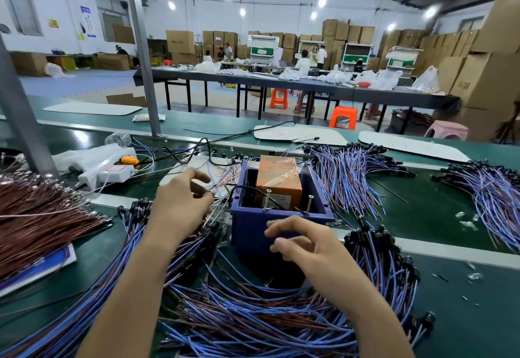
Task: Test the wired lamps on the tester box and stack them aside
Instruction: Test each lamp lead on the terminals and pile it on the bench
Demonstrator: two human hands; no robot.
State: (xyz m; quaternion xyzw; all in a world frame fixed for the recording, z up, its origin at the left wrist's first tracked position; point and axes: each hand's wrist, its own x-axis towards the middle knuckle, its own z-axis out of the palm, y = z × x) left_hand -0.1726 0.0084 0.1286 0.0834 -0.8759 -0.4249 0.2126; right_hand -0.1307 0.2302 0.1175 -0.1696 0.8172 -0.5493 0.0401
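The tester box (253, 231) is a dark blue plastic bin holding an orange block (278, 180), with two screws (309, 202) sticking up at its near rim. My left hand (180, 202) hovers just left of the box, fingers curled over loose lamp wires; whether it pinches one I cannot tell. In front of the box, my right hand (298, 245) is held with fingers loosely curled and nothing visibly in it. Blue and brown wired lamps (253, 315) lie heaped under both arms.
More lamp bundles lie right of the box (351, 177) and at the far right (489, 197). Brown wires (42, 217) pile up at left, by a white power strip (109, 171). A metal post (140, 48) stands behind on the green belt (439, 211).
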